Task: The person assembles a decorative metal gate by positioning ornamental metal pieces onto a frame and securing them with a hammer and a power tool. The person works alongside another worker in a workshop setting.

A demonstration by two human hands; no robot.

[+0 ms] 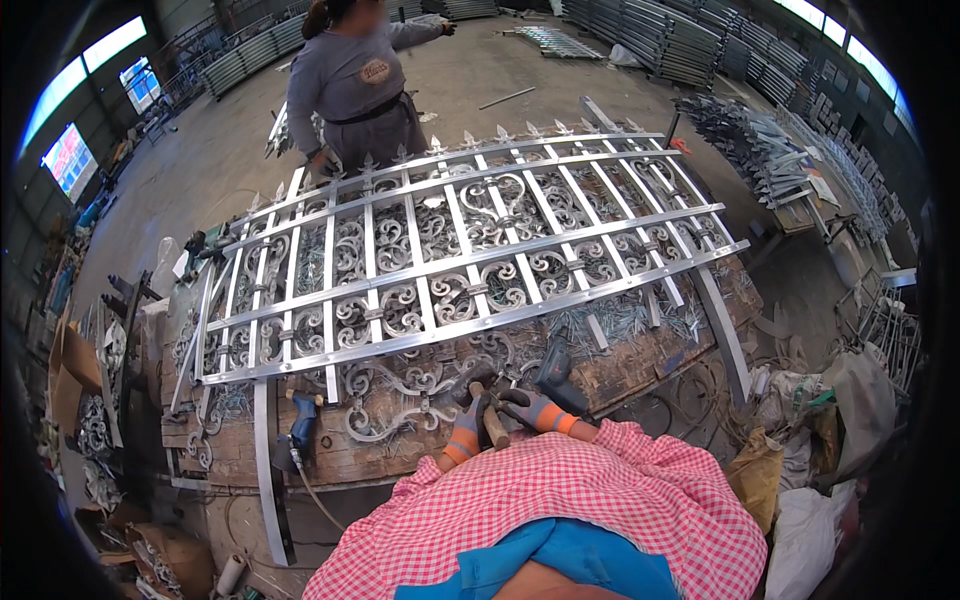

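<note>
My left hand (466, 428), in a grey and orange glove, is closed at the wooden handle of a hammer (495, 428) close to my body. The hammer's dark head (474, 382) points away from me, over the bench edge. My right hand (538, 410), gloved alike, is just right of the handle with its fingers curled inward; what they hold, if anything, is hidden. Ahead lies a silver metal fence panel (470, 260) with spear tips and scrollwork. Loose grey scrolls (385, 405) rest left of my hands. A dark cordless drill (558, 378) lies to their right.
A blue air tool (302, 425) with a hose lies at the left on the wooden bench (330, 455). Metal bars (718, 330) jut out toward me. Beyond the panel stands a person (365, 90) with one arm stretched out. White sacks (808, 540) are at the right.
</note>
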